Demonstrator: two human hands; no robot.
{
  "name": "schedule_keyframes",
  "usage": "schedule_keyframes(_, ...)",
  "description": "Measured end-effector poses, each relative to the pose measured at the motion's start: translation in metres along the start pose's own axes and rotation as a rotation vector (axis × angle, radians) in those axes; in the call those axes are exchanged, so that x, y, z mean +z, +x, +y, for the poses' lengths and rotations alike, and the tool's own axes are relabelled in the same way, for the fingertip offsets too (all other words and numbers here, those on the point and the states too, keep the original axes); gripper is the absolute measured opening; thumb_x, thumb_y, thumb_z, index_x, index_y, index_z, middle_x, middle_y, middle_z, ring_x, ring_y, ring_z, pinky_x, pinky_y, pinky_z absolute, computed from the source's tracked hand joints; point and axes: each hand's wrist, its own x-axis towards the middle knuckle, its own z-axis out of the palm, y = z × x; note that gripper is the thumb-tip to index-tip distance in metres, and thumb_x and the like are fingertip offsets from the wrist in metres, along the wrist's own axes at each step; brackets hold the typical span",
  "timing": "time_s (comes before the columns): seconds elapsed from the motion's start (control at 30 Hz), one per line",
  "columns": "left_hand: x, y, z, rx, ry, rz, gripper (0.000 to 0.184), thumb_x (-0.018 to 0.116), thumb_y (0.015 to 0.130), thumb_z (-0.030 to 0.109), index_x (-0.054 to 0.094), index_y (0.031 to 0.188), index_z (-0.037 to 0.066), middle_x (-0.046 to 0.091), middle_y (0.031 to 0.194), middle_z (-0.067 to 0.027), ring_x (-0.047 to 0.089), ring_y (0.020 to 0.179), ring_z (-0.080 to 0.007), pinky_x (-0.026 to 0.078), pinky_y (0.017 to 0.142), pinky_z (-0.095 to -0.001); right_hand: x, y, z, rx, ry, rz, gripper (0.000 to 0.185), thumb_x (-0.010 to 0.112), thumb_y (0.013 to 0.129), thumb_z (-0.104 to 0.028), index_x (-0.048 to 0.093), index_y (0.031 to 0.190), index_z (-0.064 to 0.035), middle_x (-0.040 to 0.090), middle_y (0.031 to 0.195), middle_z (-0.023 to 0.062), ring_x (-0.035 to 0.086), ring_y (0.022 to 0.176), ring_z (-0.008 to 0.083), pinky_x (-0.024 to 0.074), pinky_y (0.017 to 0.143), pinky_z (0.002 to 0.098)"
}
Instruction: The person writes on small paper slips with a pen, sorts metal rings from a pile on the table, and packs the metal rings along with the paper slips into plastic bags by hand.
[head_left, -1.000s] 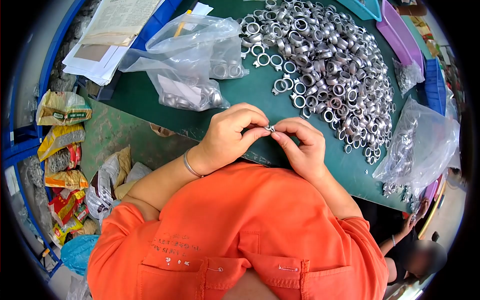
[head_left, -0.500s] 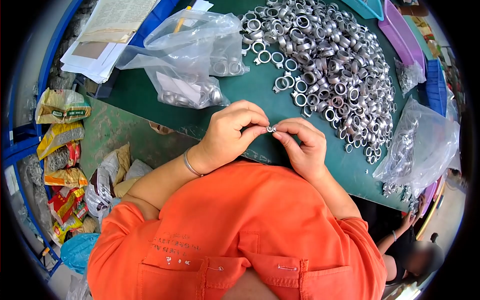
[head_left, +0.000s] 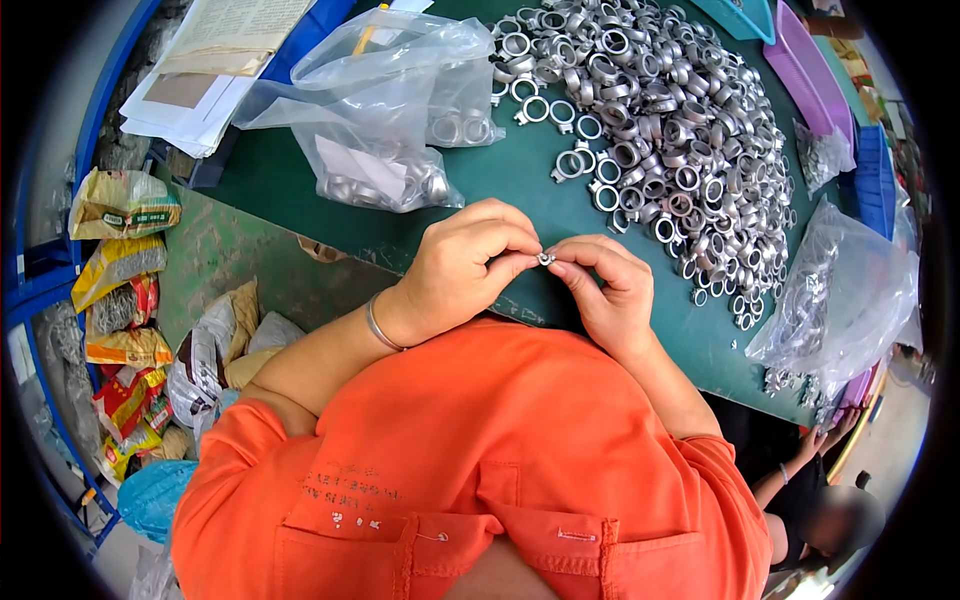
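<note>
Between my fingertips is a small silvery metal part (head_left: 546, 258), too small to tell its exact kind. My left hand (head_left: 470, 258) pinches it from the left, thumb against forefinger. My right hand (head_left: 612, 290) grips it from the right in the same way. Both hands are just above the near edge of the green table (head_left: 400, 238), close to my orange shirt. Beyond them, to the right, spreads a large heap of grey metal rings (head_left: 680, 130) with small lugs.
Clear plastic bags (head_left: 370, 150) with metal rings lie at the back left, beside papers (head_left: 190, 90). Another bag (head_left: 830, 290) stands at the right edge. A purple basket (head_left: 808, 75) and a blue bin (head_left: 873, 180) line the far right. A co-worker (head_left: 800, 500) sits lower right.
The small metal part has turned slightly between my fingertips. My hands stay almost in place, and the view has shifted a little. At lower right, the co-worker's hands have moved.
</note>
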Motion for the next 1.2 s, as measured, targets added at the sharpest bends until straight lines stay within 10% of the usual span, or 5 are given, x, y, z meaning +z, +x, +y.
schedule_keyframes(0.4,-0.002,0.000,-0.002,0.020,-0.012,-0.024,0.014,0.074,0.073,-0.007,0.068,0.083,0.000,0.067,0.089,-0.0103,0.066,0.076,-0.0189,0.054,0.067,-0.0278,-0.001,0.001,0.000,0.023,0.003,0.006,0.011,0.072,0.078,0.003,0.069,0.088,-0.0007,0.068,0.084,0.0083,0.064,0.071,0.0174,0.0507,0.062,0.0259)
schedule_keyframes(0.67,0.006,-0.008,-0.013,-0.383,-0.640,-0.047,0.010,0.064,0.083,-0.012,0.062,0.090,-0.005,0.061,0.103,-0.0123,0.063,0.092,-0.0167,0.054,0.083,-0.0278,-0.001,0.002,-0.001,0.020,0.014,0.027,0.012,0.074,0.079,0.001,0.069,0.090,-0.0011,0.067,0.084,0.0075,0.063,0.070,0.0146,0.0502,0.060,0.0245)
schedule_keyframes(1.2,0.005,-0.008,-0.006,-0.373,-0.583,-0.107,0.010,0.065,0.084,-0.011,0.063,0.092,-0.006,0.059,0.105,-0.0120,0.063,0.094,-0.0158,0.054,0.082,-0.0271,0.002,0.001,0.002,-0.090,0.076,0.089,0.014,0.072,0.078,0.006,0.067,0.091,0.0005,0.067,0.088,0.0087,0.063,0.069,0.0123,0.0515,0.061,0.0233)
